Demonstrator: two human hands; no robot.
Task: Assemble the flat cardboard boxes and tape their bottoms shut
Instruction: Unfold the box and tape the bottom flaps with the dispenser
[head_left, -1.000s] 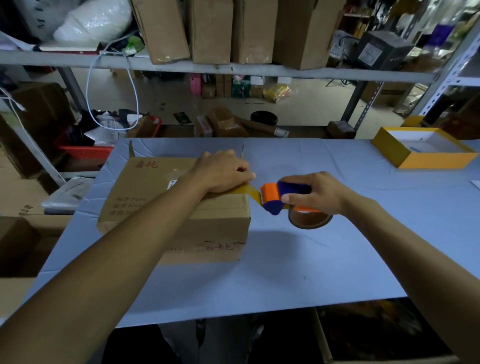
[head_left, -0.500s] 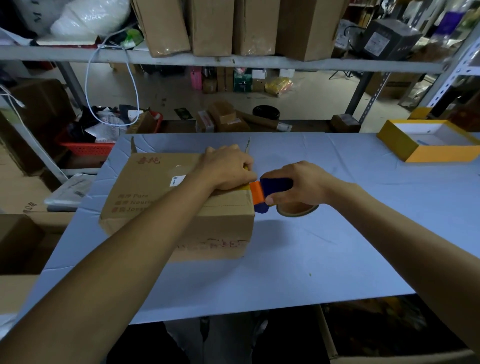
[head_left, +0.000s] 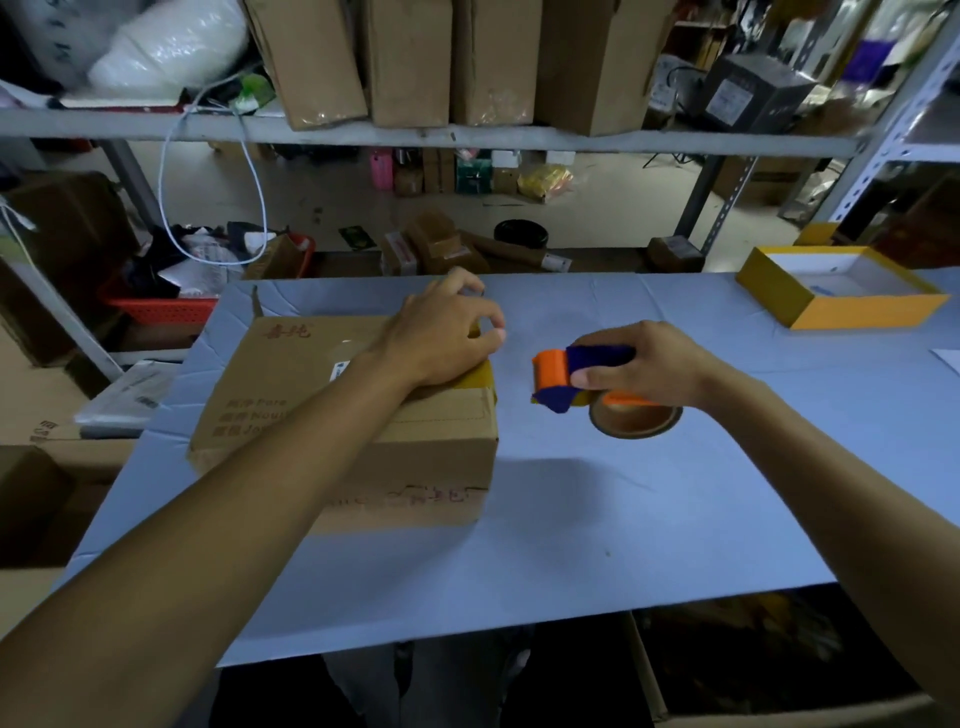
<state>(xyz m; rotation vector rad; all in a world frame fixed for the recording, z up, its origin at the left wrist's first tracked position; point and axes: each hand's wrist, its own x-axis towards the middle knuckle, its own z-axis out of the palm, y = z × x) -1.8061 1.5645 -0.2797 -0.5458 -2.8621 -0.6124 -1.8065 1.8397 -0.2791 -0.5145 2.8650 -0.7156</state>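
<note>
A brown cardboard box (head_left: 311, 415) with red print lies on the left half of the blue table (head_left: 623, 519). A strip of brownish tape (head_left: 475, 379) runs over its top right edge. My left hand (head_left: 441, 332) rests on that top right corner, its arched fingers reaching past the edge. My right hand (head_left: 649, 364) grips an orange and blue tape dispenser (head_left: 558, 371) with its brown tape roll (head_left: 634, 418). It is held a short gap to the right of the box, just above the table.
A yellow tray-like box (head_left: 841, 312) with a white inside sits at the table's far right. A metal shelf (head_left: 467, 137) with upright cartons spans the back. Cartons stand on the floor at the left, and an open carton (head_left: 779, 675) is below the front edge.
My right hand has pulled the dispenser away from the box's right edge to the right; no tape joins them now. My left hand stays on the box corner, fingers now more raised.
</note>
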